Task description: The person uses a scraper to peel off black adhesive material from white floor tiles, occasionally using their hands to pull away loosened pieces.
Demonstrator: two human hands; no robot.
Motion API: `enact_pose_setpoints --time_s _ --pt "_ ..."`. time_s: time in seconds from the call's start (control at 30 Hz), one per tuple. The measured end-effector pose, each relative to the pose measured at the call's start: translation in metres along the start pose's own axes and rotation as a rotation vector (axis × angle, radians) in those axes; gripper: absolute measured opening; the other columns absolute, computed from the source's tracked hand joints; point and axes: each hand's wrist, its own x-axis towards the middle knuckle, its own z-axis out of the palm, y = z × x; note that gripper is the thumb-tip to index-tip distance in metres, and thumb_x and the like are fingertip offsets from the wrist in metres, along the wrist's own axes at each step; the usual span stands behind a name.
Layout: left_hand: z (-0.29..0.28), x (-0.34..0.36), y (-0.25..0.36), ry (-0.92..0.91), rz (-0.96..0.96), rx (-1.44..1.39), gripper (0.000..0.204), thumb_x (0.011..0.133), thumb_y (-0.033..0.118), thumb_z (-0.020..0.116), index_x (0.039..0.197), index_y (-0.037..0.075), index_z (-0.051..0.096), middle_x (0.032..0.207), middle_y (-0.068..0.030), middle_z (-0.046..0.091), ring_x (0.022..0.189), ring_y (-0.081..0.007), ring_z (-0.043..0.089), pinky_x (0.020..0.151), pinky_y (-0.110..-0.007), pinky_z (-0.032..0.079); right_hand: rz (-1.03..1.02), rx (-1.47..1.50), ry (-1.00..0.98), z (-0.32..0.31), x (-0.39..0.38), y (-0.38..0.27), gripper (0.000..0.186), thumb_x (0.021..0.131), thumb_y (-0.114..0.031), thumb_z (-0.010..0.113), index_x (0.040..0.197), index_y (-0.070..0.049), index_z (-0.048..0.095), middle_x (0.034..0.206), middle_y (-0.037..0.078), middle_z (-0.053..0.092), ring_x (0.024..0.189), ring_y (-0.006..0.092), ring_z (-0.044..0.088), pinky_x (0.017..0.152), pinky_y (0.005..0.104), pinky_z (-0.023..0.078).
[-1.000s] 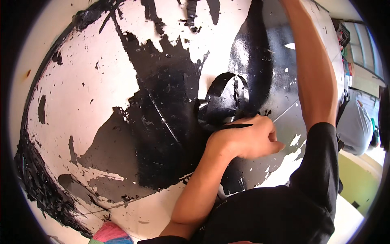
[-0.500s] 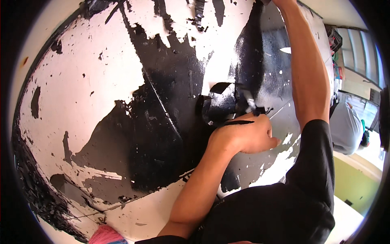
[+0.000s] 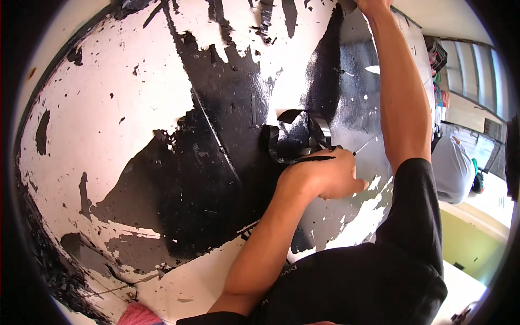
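Beneath my hands spreads a white floor (image 3: 135, 86) with a peeling black coating (image 3: 211, 146) in large ragged patches. My left hand (image 3: 325, 173) rests low over it, its fingers curled in and mostly hidden; what they hold, if anything, does not show. Beside its knuckles a curled strip of black film (image 3: 281, 151) rises in loops, and one thin piece lies across the back of the hand. Stretched far ahead, my right hand (image 3: 375, 6) is cut by the top edge. Its fingers are closed on a small grey thing (image 3: 348, 6), only partly visible.
Black scraps pile along the left edge of the floor (image 3: 49, 265). A pink bristly thing (image 3: 138, 314) pokes in at the lower left. On the far right another person in a grey top (image 3: 454, 168) bends over, near louvred windows (image 3: 476, 76) and a green wall (image 3: 466, 238).
The black film beside my left hand has shifted and now shows as a more open loop. My right hand has moved slightly left in view; the whole scene has also shifted a little.
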Motion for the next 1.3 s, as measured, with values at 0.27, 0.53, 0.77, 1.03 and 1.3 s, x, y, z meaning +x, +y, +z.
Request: enact_pose_setpoints --time_s 0.27,0.53,0.77,1.03,1.3 --pt "-0.003 -0.002 0.001 -0.038 0.009 -0.045 0.05 0.092 0.047 0.063 0.086 -0.003 0.072 0.072 -0.0138 0.071 0.068 -0.0215 0.07 0.076 -0.037 0.056 0.0 -0.048 0.018 0.002 0.0 0.0 0.045 0.1 -0.03 0.044 0.06 -0.023 0.024 0.049 -0.002 0.022 0.04 0.0147 0.019 0.04 0.0333 0.016" --pt "0.002 -0.003 -0.003 0.03 0.036 -0.053 0.051 0.092 0.047 0.065 0.09 -0.004 0.073 0.079 -0.0179 0.072 0.078 -0.0281 0.072 0.08 -0.039 0.055 -0.016 -0.091 0.099 0.026 -0.039 0.019 0.04 0.1 -0.027 0.049 0.066 -0.02 0.03 0.051 -0.004 0.022 0.039 0.0132 0.021 0.039 0.0303 0.017" --pt "0.004 -0.008 -0.003 0.089 0.054 -0.068 0.051 0.091 0.045 0.068 0.098 -0.005 0.075 0.094 -0.0252 0.074 0.094 -0.0361 0.074 0.087 -0.041 0.055 0.497 0.414 -0.29 0.003 -0.05 -0.017 0.039 0.099 -0.03 0.05 0.066 -0.021 0.031 0.05 -0.004 0.023 0.039 0.0132 0.023 0.039 0.0321 0.017" --pt "-0.002 -0.01 -0.001 0.068 0.039 -0.082 0.045 0.094 0.04 0.067 0.096 -0.004 0.075 0.088 -0.0243 0.073 0.085 -0.0356 0.073 0.079 -0.041 0.054 -0.187 -0.065 0.095 0.015 -0.017 -0.002 0.043 0.1 -0.037 0.049 0.064 -0.021 0.03 0.049 -0.003 0.024 0.038 0.0137 0.025 0.038 0.034 0.019" --pt "-0.004 -0.007 0.002 0.015 0.002 -0.116 0.05 0.09 0.044 0.068 0.098 -0.004 0.075 0.091 -0.0247 0.074 0.09 -0.0376 0.073 0.086 -0.043 0.055 -0.139 0.064 0.095 0.017 -0.013 0.012 0.037 0.099 -0.03 0.051 0.068 -0.019 0.034 0.051 -0.003 0.028 0.037 0.0128 0.027 0.036 0.0319 0.021"
